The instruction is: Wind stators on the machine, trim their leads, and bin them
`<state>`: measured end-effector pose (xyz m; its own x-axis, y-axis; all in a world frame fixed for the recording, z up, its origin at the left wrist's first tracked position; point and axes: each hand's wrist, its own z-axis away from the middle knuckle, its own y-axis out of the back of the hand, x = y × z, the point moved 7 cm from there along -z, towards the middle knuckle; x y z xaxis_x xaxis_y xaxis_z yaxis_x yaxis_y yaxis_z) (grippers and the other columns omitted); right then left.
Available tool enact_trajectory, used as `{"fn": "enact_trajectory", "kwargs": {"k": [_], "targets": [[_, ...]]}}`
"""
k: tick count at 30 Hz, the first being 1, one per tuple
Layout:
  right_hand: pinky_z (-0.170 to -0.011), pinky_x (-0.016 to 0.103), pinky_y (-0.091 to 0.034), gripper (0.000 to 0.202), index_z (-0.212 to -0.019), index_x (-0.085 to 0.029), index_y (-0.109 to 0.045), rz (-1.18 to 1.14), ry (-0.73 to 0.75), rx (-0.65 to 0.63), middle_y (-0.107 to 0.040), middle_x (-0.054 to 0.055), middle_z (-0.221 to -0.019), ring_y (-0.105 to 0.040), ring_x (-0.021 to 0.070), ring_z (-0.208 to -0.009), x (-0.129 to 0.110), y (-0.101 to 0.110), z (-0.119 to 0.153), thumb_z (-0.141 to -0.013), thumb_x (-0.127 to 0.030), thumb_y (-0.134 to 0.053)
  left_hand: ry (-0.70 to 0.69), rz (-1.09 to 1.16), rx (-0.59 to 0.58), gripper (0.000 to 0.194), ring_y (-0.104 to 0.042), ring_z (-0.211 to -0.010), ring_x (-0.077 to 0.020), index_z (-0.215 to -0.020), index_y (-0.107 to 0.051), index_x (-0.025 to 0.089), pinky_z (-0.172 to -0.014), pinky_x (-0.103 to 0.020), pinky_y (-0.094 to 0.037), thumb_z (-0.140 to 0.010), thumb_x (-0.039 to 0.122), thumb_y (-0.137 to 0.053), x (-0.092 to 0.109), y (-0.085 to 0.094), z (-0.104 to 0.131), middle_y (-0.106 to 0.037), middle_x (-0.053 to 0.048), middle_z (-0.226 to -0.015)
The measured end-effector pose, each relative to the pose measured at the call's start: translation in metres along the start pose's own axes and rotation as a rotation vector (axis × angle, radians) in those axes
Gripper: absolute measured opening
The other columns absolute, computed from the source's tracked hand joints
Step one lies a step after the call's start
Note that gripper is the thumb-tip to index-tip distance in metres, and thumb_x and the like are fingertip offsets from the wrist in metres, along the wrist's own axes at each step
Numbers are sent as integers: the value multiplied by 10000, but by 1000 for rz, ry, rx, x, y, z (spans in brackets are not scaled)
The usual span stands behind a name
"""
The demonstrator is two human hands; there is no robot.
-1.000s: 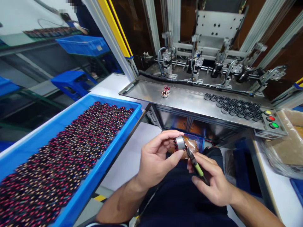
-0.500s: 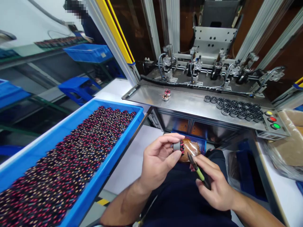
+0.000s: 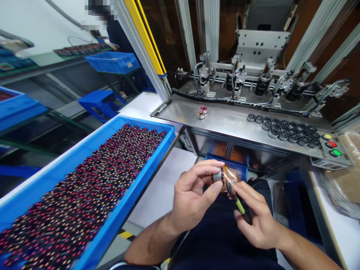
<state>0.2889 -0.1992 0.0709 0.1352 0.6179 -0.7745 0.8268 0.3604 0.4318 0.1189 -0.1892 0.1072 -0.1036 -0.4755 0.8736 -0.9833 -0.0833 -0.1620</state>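
Observation:
Between the thumb and fingers of my left hand (image 3: 194, 193) is a small round motor part (image 3: 217, 177), a grey ring with dark and red bits on its right side. My right hand (image 3: 254, 213) is closed on a cutter-like tool with green and black handles (image 3: 239, 205). The tool's dark tip points up and left, close to the part's right side; whether they touch I cannot tell. Below both hands lies a brown item in clear plastic (image 3: 231, 175), partly hidden by my fingers.
A blue tray (image 3: 142, 176) full of wound parts fills the left. Ahead, a metal shelf (image 3: 225, 125) bears two wound parts (image 3: 201, 113) and several dark rings (image 3: 292, 130), before a fixture machine. A button box (image 3: 332, 144) stands right. A person (image 3: 118, 32) is at the far left.
The view has shifted, so most things appear slightly further right. The tool's tip is a little closer to the part. Both hands keep their holds.

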Motion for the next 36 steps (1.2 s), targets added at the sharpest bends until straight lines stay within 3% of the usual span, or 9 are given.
{"fn": "enact_trajectory", "kwargs": {"k": [13,20,23,28,32,36], "targets": [[-805,349,-619,781,-1535,-272,-422,-5,-1,21,-633,88,-1012,-658,228,-923,3,-2,1,-799,-37,-535,-6,1,-10,226,-740,-1049,-210,-1053,-753,222,-843,-282,-632,-860,108,-724,2,-2,-1,-769,-90,-1124],[-660,335,-618,735,-1510,-257,-454,58,14,61,-652,73,-877,-655,219,-753,5,0,5,-812,-34,-515,-19,-31,-11,252,-730,-1073,-205,-1055,-752,230,-846,-262,-626,-848,88,-730,2,-2,1,-768,-82,-1116],[-682,326,-613,745,-1509,-265,-450,63,-7,83,-654,86,-941,-663,221,-805,6,2,6,-806,-23,-512,-47,-64,-21,293,-718,-1094,-200,-1078,-744,238,-875,-264,-617,-842,65,-722,3,-1,3,-762,-73,-1131],[-919,419,-594,837,-1556,-266,-385,38,-16,54,-608,106,-1113,-635,258,-1040,2,1,3,-764,-40,-533,-124,-131,-65,380,-697,-1107,-199,-1138,-721,255,-914,-276,-595,-830,34,-712,6,-3,8,-752,-68,-1169],[-902,381,-596,864,-1567,-279,-366,45,2,63,-608,104,-1132,-627,260,-1079,-3,3,0,-755,-29,-525,-142,-166,-101,423,-690,-1119,-212,-1173,-703,254,-928,-296,-588,-824,16,-703,7,-4,11,-732,-84,-1208],[-847,352,-605,836,-1551,-279,-396,26,2,71,-619,89,-1070,-642,235,-984,-4,3,-1,-765,-25,-523,-164,-170,-130,414,-688,-1128,-199,-1166,-702,248,-984,-300,-570,-825,14,-696,11,-6,10,-730,-76,-1206]]}}
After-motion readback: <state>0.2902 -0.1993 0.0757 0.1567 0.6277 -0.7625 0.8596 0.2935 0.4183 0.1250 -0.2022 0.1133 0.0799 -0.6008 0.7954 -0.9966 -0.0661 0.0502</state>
